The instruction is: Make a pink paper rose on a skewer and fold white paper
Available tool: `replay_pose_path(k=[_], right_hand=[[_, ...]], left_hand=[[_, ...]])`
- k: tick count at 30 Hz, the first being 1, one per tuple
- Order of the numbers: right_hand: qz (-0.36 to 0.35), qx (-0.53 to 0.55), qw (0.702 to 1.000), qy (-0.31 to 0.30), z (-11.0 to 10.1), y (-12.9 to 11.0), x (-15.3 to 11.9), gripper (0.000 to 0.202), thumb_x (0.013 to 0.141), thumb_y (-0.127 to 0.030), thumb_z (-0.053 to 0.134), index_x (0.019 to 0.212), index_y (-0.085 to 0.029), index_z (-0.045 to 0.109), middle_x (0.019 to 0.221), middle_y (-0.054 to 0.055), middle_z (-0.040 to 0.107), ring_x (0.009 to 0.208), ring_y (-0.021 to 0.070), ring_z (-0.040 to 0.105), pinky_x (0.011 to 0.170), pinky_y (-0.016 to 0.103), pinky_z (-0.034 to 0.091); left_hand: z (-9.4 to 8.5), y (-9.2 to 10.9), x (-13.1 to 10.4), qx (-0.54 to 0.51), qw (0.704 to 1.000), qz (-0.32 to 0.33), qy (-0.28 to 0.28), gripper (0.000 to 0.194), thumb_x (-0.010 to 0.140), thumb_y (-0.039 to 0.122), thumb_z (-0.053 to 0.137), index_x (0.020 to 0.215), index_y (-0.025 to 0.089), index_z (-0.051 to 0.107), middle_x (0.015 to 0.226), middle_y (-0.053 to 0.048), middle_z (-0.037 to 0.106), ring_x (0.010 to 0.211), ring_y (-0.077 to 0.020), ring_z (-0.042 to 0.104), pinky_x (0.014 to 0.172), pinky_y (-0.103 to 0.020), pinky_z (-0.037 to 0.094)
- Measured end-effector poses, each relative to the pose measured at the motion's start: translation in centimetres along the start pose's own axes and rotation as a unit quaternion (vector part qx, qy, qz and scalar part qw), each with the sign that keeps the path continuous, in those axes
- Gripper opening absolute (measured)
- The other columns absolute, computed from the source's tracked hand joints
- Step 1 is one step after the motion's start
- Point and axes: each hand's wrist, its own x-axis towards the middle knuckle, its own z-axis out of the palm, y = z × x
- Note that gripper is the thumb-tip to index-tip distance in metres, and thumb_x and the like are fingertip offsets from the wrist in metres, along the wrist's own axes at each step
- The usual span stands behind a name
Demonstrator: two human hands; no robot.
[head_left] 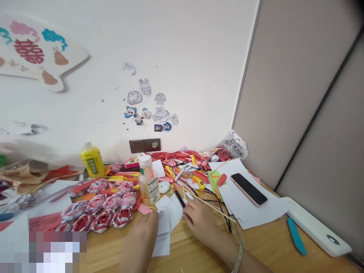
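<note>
My left hand point(146, 227) rests at the left edge of some small white papers point(163, 242), its fingers curled and mostly hidden behind the back of the hand. On the other side of the papers, my right hand point(197, 218) has its fingers bent together near the lower end of a dark pen point(180, 198); whether it touches the pen cannot be made out. Thin wooden sticks point(217, 209) lie just beyond the right hand. Rolled red and white paper roses point(104, 221) sit left of my left hand. A clear bottle with a white cap point(145, 178) stands behind the papers.
A yellow bottle point(93, 161) stands at the back left. Coloured paper strips point(170, 157) are heaped along the wall. To the right are a phone point(248, 188) on white sheets point(256, 214), a long white device point(315, 227) and a teal-handled tool point(296, 236).
</note>
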Motion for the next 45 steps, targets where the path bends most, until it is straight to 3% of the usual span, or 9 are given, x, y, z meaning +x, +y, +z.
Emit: replay_pose_path(k=[3,7,14,19,24,28,34,38,45], right_hand=[[-0.003,0.086,0.996,0.004,-0.3,-0.8,-0.1,0.012,0.083,-0.014,0.049,0.08,-0.017,0.059,0.082,0.002,0.057,0.079,0.0147,0.05,0.069,0.025,0.036],[-0.006,0.22,0.975,-0.005,-0.9,-2.0,-0.1,0.016,0.086,-0.025,0.048,0.081,-0.018,0.061,0.077,0.001,0.059,0.076,0.0133,0.052,0.069,0.023,0.037],[0.022,0.336,0.941,-0.027,-0.9,-2.7,0.0,0.034,0.082,-0.04,0.052,0.059,-0.016,0.053,0.059,-0.003,0.045,0.059,0.0108,0.044,0.057,0.021,0.034],[0.058,0.371,0.926,-0.034,-0.1,-2.6,-0.2,0.034,0.075,-0.043,0.06,0.057,-0.015,0.052,0.058,-0.003,0.047,0.056,0.0103,0.043,0.053,0.021,0.033],[0.1,0.376,0.921,-0.004,0.4,-2.3,-0.1,0.037,0.074,-0.04,0.06,0.05,-0.016,0.046,0.052,-0.004,0.045,0.052,0.0095,0.041,0.051,0.02,0.032],[0.114,0.363,0.925,0.019,0.3,-2.1,0.0,0.041,0.079,-0.041,0.053,0.048,-0.016,0.042,0.05,-0.005,0.039,0.05,0.0091,0.037,0.05,0.021,0.029],[0.181,0.372,0.91,0.028,0.4,-1.6,0.2,0.025,0.074,-0.033,0.057,0.058,-0.017,0.048,0.054,-0.005,0.041,0.055,0.0104,0.04,0.052,0.021,0.032],[0.19,0.409,0.892,0.024,0.8,-1.1,0.4,0.016,0.071,-0.03,0.06,0.077,-0.016,0.057,0.064,-0.003,0.048,0.061,0.0121,0.045,0.058,0.023,0.037],[0.19,0.459,0.868,0.019,0.4,-1.5,0.4,0.012,0.072,-0.027,0.057,0.072,-0.015,0.059,0.064,-0.002,0.051,0.062,0.0123,0.048,0.059,0.023,0.038]], left_hand=[[-0.1,0.4,0.3,-0.093,0.993,-0.032,0.071,0.021,0.081,0.031,0.036,0.076,0.022,0.053,0.069,-0.005,0.063,0.066,-0.0213,0.06,0.062,-0.027,0.043],[-0.5,1.2,0.6,-0.255,0.959,-0.09,0.085,0.023,0.079,0.041,0.038,0.07,0.023,0.05,0.06,0.001,0.058,0.058,-0.0185,0.056,0.052,-0.024,0.043],[1.1,1.8,-0.3,-0.292,0.951,-0.093,0.035,0.018,0.078,0.038,0.045,0.073,0.023,0.053,0.063,0.002,0.062,0.062,-0.0197,0.058,0.058,-0.025,0.043],[1.3,2.4,-0.6,-0.306,0.95,-0.061,0.005,0.02,0.079,0.038,0.045,0.07,0.022,0.054,0.062,0.001,0.061,0.06,-0.0187,0.056,0.058,-0.024,0.043],[1.6,2.9,-0.6,-0.397,0.915,-0.043,-0.049,0.024,0.079,0.039,0.047,0.082,0.021,0.062,0.08,-0.004,0.069,0.081,-0.0234,0.061,0.072,-0.028,0.047],[3.2,2.6,-0.9,-0.472,0.877,-0.051,-0.072,0.037,0.065,0.034,0.064,0.099,0.02,0.06,0.107,-0.009,0.066,0.104,-0.0269,0.057,0.087,-0.033,0.045],[3.6,3.3,-1.0,-0.571,0.805,-0.115,-0.11,0.033,0.071,0.039,0.061,0.097,0.02,0.055,0.096,-0.007,0.067,0.065,-0.0193,0.063,0.055,-0.03,0.051],[3.3,3.6,-1.0,-0.595,0.788,-0.108,-0.12,0.03,0.072,0.036,0.061,0.095,0.019,0.051,0.076,-0.002,0.067,0.058,-0.0152,0.06,0.055,-0.027,0.048],[4.0,3.1,-0.9,-0.612,0.771,-0.121,-0.127,0.034,0.07,0.039,0.064,0.091,0.021,0.043,0.056,0.005,0.064,0.05,-0.0137,0.06,0.051,-0.025,0.045]])
